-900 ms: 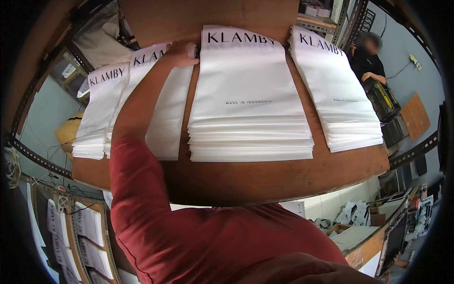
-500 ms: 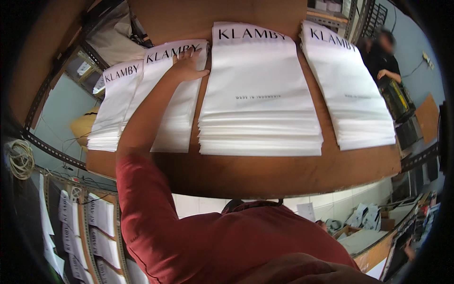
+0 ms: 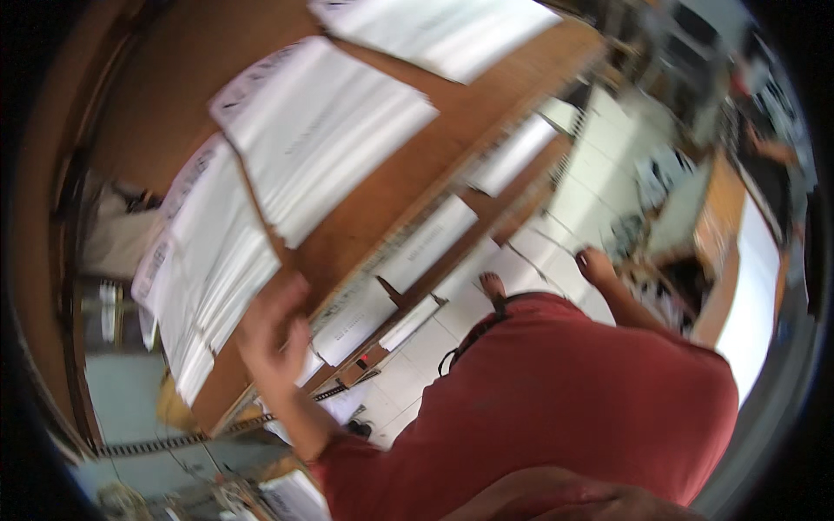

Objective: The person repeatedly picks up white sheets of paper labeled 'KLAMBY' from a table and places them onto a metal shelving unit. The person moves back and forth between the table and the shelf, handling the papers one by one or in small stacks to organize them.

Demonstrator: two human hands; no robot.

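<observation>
My left hand [image 3: 276, 343] is blurred by motion beside the front edge of a brown wooden shelf [image 3: 360, 252]. Its thumb looks apart from the fingers, and nothing shows in it. Close by lie overlapping flat white stacks [image 3: 217, 239] with black lettering, bags or sheets. Another such stack [image 3: 321, 135] rests further right on the shelf, and a further one [image 3: 443, 35] is cut off by the top of the picture. On the right, my right hand [image 3: 595, 265] hangs low over the tiled floor, touching nothing visible. Its fingers are too small and blurred to read.
A lower shelf level holds several more white stacks [image 3: 430, 243]. A perforated metal rail [image 3: 182, 445] runs along the lower left. Right of me stands a table with a white surface [image 3: 754, 282]. Crumpled white plastic [image 3: 662, 178] lies beyond it. One bare foot [image 3: 493, 285] shows on the tiles.
My view has swung to the right, so the shelf now slants across the upper left. My left hand has come off the stack it lay on. My right hand has come into clearer view.
</observation>
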